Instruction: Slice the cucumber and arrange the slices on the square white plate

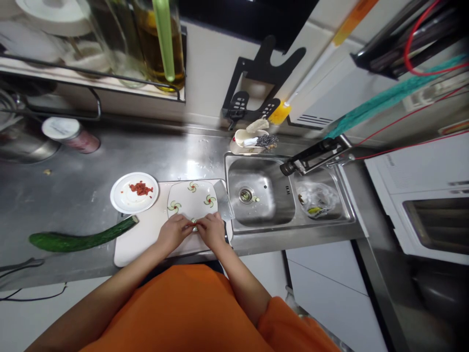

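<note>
- Nearest: a person in an orange shirt [183, 308], both arms reaching forward to a plate.
- Left hand [173, 231] and right hand [212, 231] meet at the plate's near edge, fingers bent, tips together — what they pinch, if anything, is too small to tell.
- The plate [191, 201], white and squarish, bears four green pinwheels [210, 201] with red centres, one partly hidden by the fingertips.
- Under the plate, a pale board [141, 240].
- Just right of the plate, a knife [226, 204].
- Left of the plate, a cucumber [82, 241] and a round dish [117, 198] of red bits [141, 188].
- Right of the plate, beyond the knife — a steel sink [273, 188].
- Far beyond the plate, to the left, an oil bottle [175, 54].
</note>
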Demonstrator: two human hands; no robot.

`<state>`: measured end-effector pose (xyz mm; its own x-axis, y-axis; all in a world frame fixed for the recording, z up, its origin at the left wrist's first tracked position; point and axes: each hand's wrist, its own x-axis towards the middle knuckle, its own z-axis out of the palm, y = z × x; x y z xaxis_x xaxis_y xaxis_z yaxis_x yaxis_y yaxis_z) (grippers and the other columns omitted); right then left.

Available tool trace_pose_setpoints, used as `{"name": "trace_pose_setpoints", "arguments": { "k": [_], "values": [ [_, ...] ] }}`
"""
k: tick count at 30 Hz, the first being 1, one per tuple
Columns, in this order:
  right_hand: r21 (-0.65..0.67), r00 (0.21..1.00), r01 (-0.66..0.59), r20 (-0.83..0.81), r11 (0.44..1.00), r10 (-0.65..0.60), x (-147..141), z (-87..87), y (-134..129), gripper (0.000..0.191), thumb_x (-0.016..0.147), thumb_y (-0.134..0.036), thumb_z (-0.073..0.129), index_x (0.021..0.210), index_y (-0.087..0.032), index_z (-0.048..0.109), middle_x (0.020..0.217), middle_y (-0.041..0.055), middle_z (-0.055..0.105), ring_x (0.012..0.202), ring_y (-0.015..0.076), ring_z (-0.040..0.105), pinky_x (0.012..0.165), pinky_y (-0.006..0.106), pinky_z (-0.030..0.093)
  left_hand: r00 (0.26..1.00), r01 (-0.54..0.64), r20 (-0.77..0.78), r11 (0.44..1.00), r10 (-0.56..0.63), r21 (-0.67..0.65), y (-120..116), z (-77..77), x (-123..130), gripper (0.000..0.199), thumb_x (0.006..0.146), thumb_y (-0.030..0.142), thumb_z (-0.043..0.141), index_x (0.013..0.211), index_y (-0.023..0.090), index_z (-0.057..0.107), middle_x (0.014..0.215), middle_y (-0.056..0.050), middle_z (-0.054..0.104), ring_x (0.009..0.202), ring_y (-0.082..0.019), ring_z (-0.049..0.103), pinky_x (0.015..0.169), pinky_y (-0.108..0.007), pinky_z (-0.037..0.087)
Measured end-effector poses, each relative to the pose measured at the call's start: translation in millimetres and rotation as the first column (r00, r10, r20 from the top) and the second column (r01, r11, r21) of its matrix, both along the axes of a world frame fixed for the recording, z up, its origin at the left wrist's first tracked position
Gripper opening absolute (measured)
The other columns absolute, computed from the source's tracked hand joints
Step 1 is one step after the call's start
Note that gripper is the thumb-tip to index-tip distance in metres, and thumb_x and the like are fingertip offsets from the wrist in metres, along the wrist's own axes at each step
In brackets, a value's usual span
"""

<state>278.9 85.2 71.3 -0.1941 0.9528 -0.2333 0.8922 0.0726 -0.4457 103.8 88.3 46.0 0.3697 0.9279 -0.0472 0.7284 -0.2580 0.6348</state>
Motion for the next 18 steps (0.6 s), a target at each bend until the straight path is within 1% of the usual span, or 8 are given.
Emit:
{"name": "trace_pose_setpoints", "arguments": {
  "k": [7, 12, 15, 18],
  "values": [
    [0.011, 0.999, 0.028, -0.037, 1.000, -0.028, 1.9, 3.7, -1.4, 0.014, 0.086, -0.032, 0.059, 0.088, -0.028, 0.072, 0.086, 0.0023, 0.064, 0.087, 0.0189, 0.045, 0.072, 0.028, 0.031, 0.998, 0.000, 0.062, 1.000, -0.001, 0.017, 0.1, 7.0, -0.4, 0.018, 0.084, 0.031, 0.058, 0.080, 0.021, 0.072, 0.073, -0.004, 0.063, 0.077, -0.016, 0.056, 0.075, -0.029, 0.044],
    [0.014, 0.996, 0.063, -0.056, 0.998, -0.062, 6.9, 7.4, -2.7, 0.012, 0.085, -0.029, 0.060, 0.087, -0.027, 0.072, 0.083, 0.0023, 0.063, 0.087, 0.0187, 0.046, 0.074, 0.028, 0.032, 0.998, -0.015, 0.064, 0.998, 0.012, 0.056, 0.3, 12.4, -6.4, 0.018, 0.083, 0.031, 0.057, 0.077, 0.021, 0.070, 0.073, -0.004, 0.063, 0.077, -0.017, 0.057, 0.073, -0.028, 0.045],
    [0.025, 0.994, 0.090, -0.072, 0.996, -0.088, 11.2, 8.1, -4.0, 0.013, 0.085, -0.028, 0.059, 0.084, -0.026, 0.072, 0.081, 0.0025, 0.064, 0.087, 0.0186, 0.047, 0.073, 0.027, 0.032, 0.997, -0.051, 0.068, 0.996, 0.046, 0.076, -0.4, 17.1, -14.8, 0.018, 0.083, 0.031, 0.057, 0.076, 0.021, 0.070, 0.075, -0.005, 0.064, 0.078, -0.017, 0.057, 0.075, -0.029, 0.045],
    [0.054, 0.990, 0.124, -0.074, 0.991, -0.120, 16.7, 7.3, -6.1, 0.015, 0.084, -0.025, 0.057, 0.081, -0.024, 0.072, 0.080, 0.0025, 0.064, 0.086, 0.0185, 0.047, 0.075, 0.027, 0.033, 0.990, -0.119, 0.084, 0.990, 0.112, 0.081, -2.4, 22.5, -28.2, 0.020, 0.083, 0.033, 0.055, 0.075, 0.021, 0.069, 0.076, -0.005, 0.065, 0.079, -0.018, 0.058, 0.076, -0.029, 0.046]
  ]
}}
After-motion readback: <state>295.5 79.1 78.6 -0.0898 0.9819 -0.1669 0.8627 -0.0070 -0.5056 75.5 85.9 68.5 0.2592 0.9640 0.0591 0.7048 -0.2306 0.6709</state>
